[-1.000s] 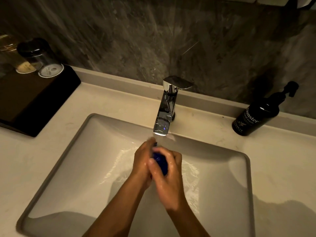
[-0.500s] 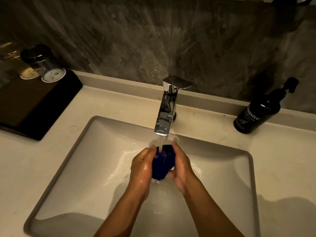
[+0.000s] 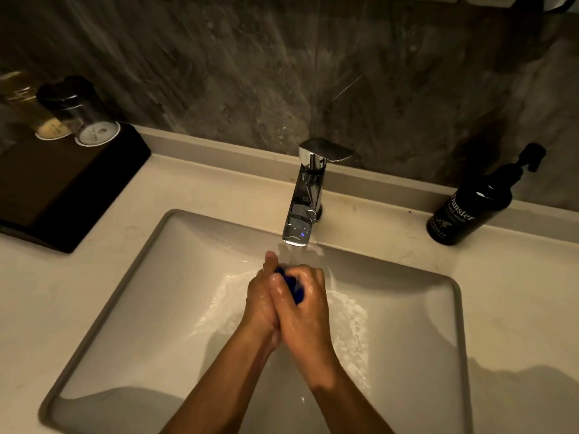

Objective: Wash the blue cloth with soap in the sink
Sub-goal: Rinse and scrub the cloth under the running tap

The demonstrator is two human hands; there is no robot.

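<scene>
The blue cloth is bunched small and pressed between my two palms, with only a strip of it showing. My left hand and my right hand are closed together around it, wet and shiny, over the middle of the white sink. Water runs from the chrome faucet straight onto the tops of my hands. Foamy water spreads over the basin floor to the right of my wrists. A black hand-wash pump bottle stands on the counter at the back right.
A dark tray sits on the counter at the left with two upturned glasses on paper coasters. A grey stone wall rises behind the faucet. The pale countertop surrounds the sink.
Half a second ago my hands were apart with the cloth showing between them under the stream. Now they have pressed together over it, hiding most of the cloth.
</scene>
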